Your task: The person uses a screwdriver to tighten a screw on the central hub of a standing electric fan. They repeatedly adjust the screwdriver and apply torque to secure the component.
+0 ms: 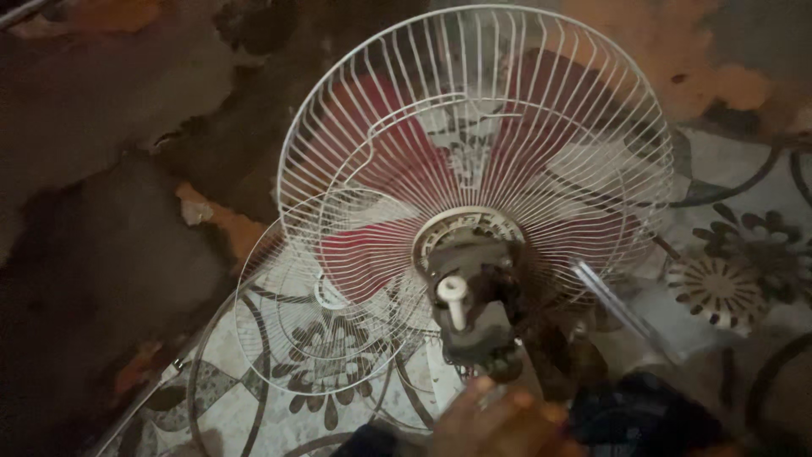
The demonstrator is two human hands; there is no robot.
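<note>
One hand (pixel 499 419) grips the dark fan motor (pixel 478 313) low in view, fingers wrapped round its base. The rear wire guard (pixel 474 152) with red blades (pixel 381 169) fills centre; a loose front guard (pixel 326 296) lies behind it on the patterned floor covering (pixel 736 279).

White-caged fan (pixel 474 161), red blades, tilted above the patterned floor.

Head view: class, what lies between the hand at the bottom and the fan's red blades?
The dark motor housing, then the white wire guard; the head view shows it.
</note>
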